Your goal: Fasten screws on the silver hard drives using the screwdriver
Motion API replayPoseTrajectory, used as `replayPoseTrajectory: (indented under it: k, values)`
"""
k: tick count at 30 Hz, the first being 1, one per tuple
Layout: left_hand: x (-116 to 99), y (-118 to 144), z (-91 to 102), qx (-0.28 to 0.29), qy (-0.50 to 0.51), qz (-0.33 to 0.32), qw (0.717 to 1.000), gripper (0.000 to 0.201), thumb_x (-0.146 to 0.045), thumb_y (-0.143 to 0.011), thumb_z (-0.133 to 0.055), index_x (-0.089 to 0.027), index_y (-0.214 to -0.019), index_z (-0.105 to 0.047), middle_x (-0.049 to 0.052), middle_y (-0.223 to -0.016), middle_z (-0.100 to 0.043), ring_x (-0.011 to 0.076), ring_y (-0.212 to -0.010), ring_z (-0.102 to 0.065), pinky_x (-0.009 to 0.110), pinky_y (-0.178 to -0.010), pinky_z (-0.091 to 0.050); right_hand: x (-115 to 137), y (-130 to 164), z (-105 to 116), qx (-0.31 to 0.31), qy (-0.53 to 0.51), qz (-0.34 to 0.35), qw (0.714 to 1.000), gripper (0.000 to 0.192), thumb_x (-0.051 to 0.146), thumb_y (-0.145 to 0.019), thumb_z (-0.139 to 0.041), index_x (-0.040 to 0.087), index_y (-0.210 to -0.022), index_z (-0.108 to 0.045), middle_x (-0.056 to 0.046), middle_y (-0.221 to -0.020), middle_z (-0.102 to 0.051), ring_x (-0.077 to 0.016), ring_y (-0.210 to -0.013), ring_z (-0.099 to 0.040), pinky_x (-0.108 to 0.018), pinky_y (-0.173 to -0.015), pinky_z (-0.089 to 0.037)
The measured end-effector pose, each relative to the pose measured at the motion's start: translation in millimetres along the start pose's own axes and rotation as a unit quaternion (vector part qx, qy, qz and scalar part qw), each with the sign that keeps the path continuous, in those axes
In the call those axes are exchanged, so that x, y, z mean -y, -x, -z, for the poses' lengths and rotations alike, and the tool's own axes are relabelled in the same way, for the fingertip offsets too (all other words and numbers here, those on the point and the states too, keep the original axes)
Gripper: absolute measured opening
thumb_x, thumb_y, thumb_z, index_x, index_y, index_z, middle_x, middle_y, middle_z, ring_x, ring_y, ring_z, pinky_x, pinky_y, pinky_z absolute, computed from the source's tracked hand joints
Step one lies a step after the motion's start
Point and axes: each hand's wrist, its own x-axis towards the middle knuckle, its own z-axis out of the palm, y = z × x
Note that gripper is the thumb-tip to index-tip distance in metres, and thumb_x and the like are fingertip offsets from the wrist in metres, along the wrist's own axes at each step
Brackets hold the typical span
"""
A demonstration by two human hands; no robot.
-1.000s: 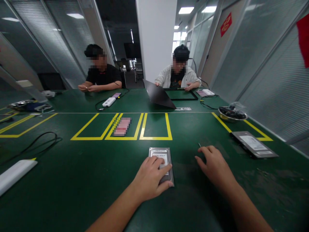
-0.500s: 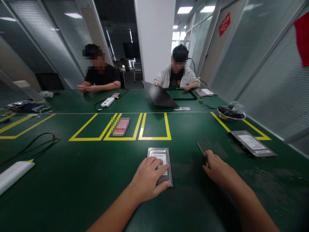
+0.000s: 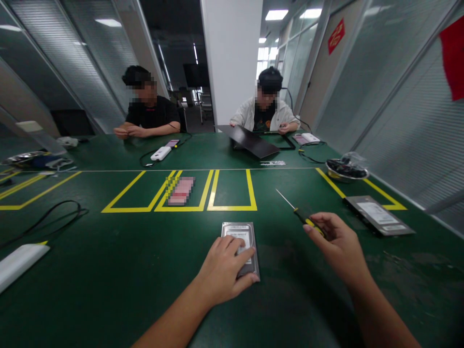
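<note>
Left hand lies flat on hard drive; right hand fingers seemingly grip screwdriver.

Left hand covers the near half of the hard drive; its label is unreadable. Right hand hides the screwdriver handle's rear.

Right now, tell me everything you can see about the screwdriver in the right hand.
The screwdriver is slim, with a thin bare metal shaft ending in a fine tip and a black handle marked with yellow. The right hand grips the handle's rear end, fingers curled round it, so part of the handle is hidden. It is lifted off the green table, the shaft pointing away and to the left, its tip free of everything. Its tip type is too small to tell.
</note>
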Motion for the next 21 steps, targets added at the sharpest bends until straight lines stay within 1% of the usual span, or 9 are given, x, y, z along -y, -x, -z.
replayPoseTrajectory:
  k: [2,5,7,10,13,17,21]
  values:
    - [0,0,-0.1,0.001,0.0,-0.001,1.0,0.051,-0.058,-0.089,-0.057,-0.029,-0.131,-0.057,0.009,-0.121,-0.058,0.0302,-0.109,-0.05,0.045,-0.091,-0.039,6,3,-3,-0.019,-0.036,-0.017,0.999,0.034,0.044,-0.075,-0.075,0.02,-0.097,-0.063,-0.006,-0.089,-0.069,-0.0187,-0.078,-0.066,-0.031,-0.068,-0.055]
    - [0,1,-0.4,0.002,0.001,-0.003,1.0,0.051,-0.057,-0.089,-0.057,-0.029,-0.132,-0.056,0.008,-0.121,-0.058,0.0301,-0.109,-0.049,0.046,-0.091,-0.039,9,4,-7,-0.037,-0.106,-0.043,0.993,0.035,0.039,-0.075,-0.077,0.021,-0.102,-0.066,-0.007,-0.096,-0.07,-0.0178,-0.082,-0.066,-0.029,-0.069,-0.054]
    - [0,1,-0.8,0.001,0.001,-0.003,1.0,0.051,-0.057,-0.09,-0.057,-0.029,-0.132,-0.056,0.008,-0.122,-0.058,0.0302,-0.11,-0.049,0.046,-0.091,-0.039,7,5,-11,-0.037,-0.168,-0.05,0.984,0.035,0.038,-0.078,-0.075,0.022,-0.108,-0.065,-0.007,-0.102,-0.069,-0.0169,-0.084,-0.065,-0.028,-0.07,-0.054]
    - [1,1,-1.4,0.0,-0.003,-0.005,1.0,0.052,-0.057,-0.089,-0.057,-0.029,-0.132,-0.056,0.009,-0.121,-0.058,0.0305,-0.109,-0.049,0.046,-0.091,-0.039,8,6,-19,-0.027,-0.209,-0.039,0.977,0.032,0.039,-0.086,-0.067,0.022,-0.112,-0.062,-0.008,-0.104,-0.069,-0.013,-0.072,-0.06,-0.026,-0.062,-0.051]
    - [1,1,-1.8,-0.002,-0.003,-0.006,1.0,0.052,-0.057,-0.089,-0.058,-0.029,-0.133,-0.056,0.009,-0.121,-0.058,0.0307,-0.109,-0.049,0.047,-0.091,-0.039,15,9,-28,-0.021,-0.181,-0.002,0.983,0.028,0.039,-0.091,-0.061,0.021,-0.112,-0.06,-0.008,-0.102,-0.07,-0.0111,-0.064,-0.057,-0.024,-0.056,-0.049]
    - [1,1,-2.1,-0.003,0.0,-0.008,1.0,0.051,-0.056,-0.089,-0.058,-0.029,-0.133,-0.055,0.008,-0.122,-0.058,0.0307,-0.109,-0.048,0.048,-0.091,-0.039,27,14,-40,-0.027,-0.114,0.049,0.992,0.025,0.036,-0.092,-0.06,0.021,-0.112,-0.059,-0.006,-0.097,-0.071,-0.0097,-0.062,-0.056,-0.022,-0.055,-0.049]
    - [2,1,-2.3,-0.006,0.007,-0.008,1.0,0.05,-0.055,-0.089,-0.059,-0.029,-0.132,-0.056,0.008,-0.121,-0.058,0.0306,-0.109,-0.048,0.047,-0.09,-0.039,26,16,-49,-0.001,-0.088,0.067,0.994,0.024,0.034,-0.093,-0.058,0.022,-0.113,-0.059,-0.005,-0.1,-0.071,-0.0108,-0.069,-0.061,-0.022,-0.059,-0.051]
